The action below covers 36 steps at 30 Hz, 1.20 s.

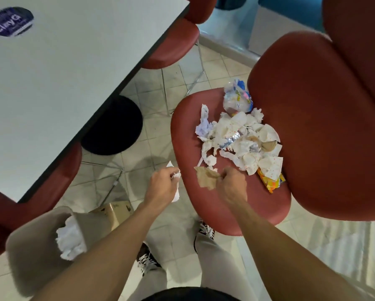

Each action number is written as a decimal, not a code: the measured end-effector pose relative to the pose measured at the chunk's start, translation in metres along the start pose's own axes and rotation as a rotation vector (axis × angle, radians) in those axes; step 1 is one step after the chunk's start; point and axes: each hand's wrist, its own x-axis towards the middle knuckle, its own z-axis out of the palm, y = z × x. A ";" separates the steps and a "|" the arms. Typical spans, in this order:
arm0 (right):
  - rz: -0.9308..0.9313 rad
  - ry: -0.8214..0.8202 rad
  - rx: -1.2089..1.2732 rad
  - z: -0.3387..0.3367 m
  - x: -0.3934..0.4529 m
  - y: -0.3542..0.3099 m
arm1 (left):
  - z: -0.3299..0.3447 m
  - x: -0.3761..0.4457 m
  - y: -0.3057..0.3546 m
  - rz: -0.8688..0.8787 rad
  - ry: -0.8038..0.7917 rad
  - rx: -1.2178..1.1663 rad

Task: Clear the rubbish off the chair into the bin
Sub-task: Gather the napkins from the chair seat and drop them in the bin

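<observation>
A red chair (188, 118) stands in front of me with a heap of crumpled white paper wrappers (241, 140) on its seat, plus a clear plastic bag (236, 96) at the far side and an orange snack packet (271, 183) near the backrest. My right hand (232, 185) is closed on a brown paper scrap (206, 177) at the seat's near edge. My left hand (162, 185) hovers left of the seat, over the floor, gripping white tissue (176, 175). A beige bin (36, 255) sits at lower left with white paper (70, 240) inside.
A white table (73, 61) fills the upper left, its black round base (114, 127) on the tiled floor. More red chairs (171, 46) are tucked around it. A small cardboard box (114, 209) lies behind the bin. My feet (147, 259) stand below the chair.
</observation>
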 end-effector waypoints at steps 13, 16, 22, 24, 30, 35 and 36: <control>-0.316 -0.150 -0.124 0.128 -0.122 -0.120 | -0.124 -0.103 -0.163 -0.282 0.229 -0.080; -0.369 -0.192 -0.159 0.158 -0.149 -0.144 | -0.143 -0.124 -0.195 -0.326 0.278 -0.087; -0.476 -0.301 -0.210 0.209 -0.198 -0.179 | -0.170 -0.161 -0.256 -0.481 0.349 -0.134; -0.501 -0.333 -0.222 0.223 -0.213 -0.187 | -0.174 -0.171 -0.271 -0.540 0.365 -0.151; -0.532 -0.448 -0.237 0.250 -0.242 -0.198 | -0.181 -0.192 -0.299 -0.534 0.389 -0.147; -0.537 -0.501 -0.230 0.247 -0.237 -0.191 | -0.178 -0.193 -0.298 -0.540 0.390 -0.113; -0.522 -0.507 -0.223 0.243 -0.233 -0.188 | -0.177 -0.191 -0.296 -0.537 0.385 -0.094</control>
